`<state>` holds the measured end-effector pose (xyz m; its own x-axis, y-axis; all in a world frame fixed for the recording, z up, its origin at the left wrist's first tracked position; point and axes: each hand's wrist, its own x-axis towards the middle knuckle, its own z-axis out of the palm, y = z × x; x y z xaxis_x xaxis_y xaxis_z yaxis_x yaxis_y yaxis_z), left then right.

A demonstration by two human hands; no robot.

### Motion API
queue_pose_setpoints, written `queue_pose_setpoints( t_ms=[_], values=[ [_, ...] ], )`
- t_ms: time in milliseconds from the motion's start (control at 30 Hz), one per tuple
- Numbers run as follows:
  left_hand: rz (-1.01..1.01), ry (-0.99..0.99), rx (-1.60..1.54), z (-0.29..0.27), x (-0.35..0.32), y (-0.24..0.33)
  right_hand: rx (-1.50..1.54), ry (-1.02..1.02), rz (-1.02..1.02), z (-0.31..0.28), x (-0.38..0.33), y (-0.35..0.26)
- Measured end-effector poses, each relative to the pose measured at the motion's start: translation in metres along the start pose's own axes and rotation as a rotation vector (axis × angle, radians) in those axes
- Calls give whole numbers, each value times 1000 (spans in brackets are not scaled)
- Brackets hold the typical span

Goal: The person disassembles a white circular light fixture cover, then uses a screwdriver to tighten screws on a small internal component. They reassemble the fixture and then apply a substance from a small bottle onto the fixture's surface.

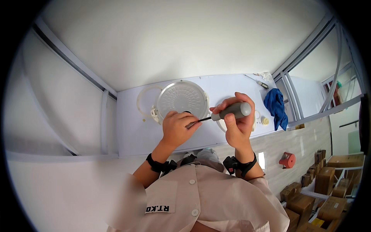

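Observation:
My right hand (240,125) is wrapped round the thick grey handle of a screwdriver (235,111), whose dark shaft points left. My left hand (178,127) is closed in a pinch at the far end of that shaft. Between its fingers shows a narrow grey piece (191,125); whether it is the shaft's tip or a separate part I cannot tell. Just beyond the left hand lies a round silver metal lid (182,94) with a white rim, its near edge partly hidden by the fingers. A white round part (223,125) lies beneath my right hand, mostly covered.
A pale ring (140,101) lies left of the lid, near a small yellow piece (144,120). At the table's right are another screwdriver (262,84), a blue cloth (275,104) and a small yellowish round piece (264,120). A red stool (287,160) and cardboard boxes (301,205) stand on the floor.

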<state>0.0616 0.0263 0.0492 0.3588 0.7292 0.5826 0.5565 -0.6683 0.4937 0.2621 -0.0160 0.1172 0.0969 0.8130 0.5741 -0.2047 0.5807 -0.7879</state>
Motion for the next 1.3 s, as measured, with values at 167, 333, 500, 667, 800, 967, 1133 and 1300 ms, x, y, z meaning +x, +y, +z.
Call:
queue_pose_setpoints(
  t_ms=[167, 333, 500, 667, 800, 967, 1133, 1300],
  values=[
    [0, -17, -3, 3, 1, -2, -36, 26, 3, 2, 1, 3],
    [15, 5, -14, 4, 1, -2, -248, -36, -41, 1, 1, 6],
    [39, 31, 8, 5, 1, -4, -761, -121, -271, 10, 29, -7],
    [36, 18, -9, 5, 2, -6, -886, -142, -264, 15, 36, -13],
    [47, 26, -13, 6, 2, -6, -677, -12, -321, 18, 28, 11],
    [37, 30, 31, 6, 2, -3, -850, -107, -436, 20, 29, 2],
    [26, 34, 2, 7, 1, -5, -780, -268, -381, 7, 31, -4],
    [31, 3, -15, 6, 2, -6, -599, -311, -227, 1, 29, 1]
  ],
)
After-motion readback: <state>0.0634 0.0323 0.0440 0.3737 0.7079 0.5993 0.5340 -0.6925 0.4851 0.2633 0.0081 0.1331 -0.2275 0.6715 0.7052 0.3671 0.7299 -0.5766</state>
